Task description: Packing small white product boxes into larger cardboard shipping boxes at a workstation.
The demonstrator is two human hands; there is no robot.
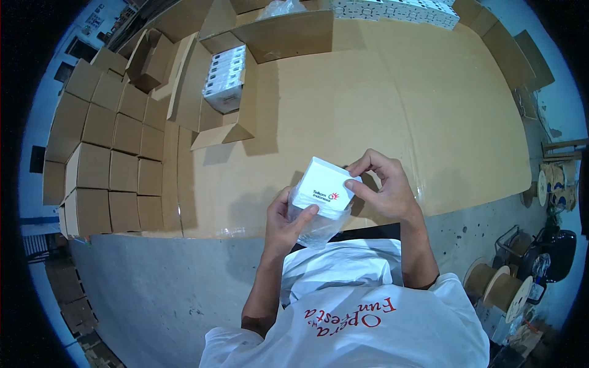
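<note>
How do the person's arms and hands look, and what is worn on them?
Both forearms are bare. The left hand and right hand have no gloves; no rings or watch can be seen. Short white sleeves of a T-shirt with red lettering end above the elbows.

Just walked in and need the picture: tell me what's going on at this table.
A person in a white shirt holds a small white box in both hands over a cardboard-covered table. The left hand grips a clear plastic bag around the box's lower end; the right hand pinches its upper edge. An open carton of similar white boxes stands behind, with closed cartons stacked at left.
</note>
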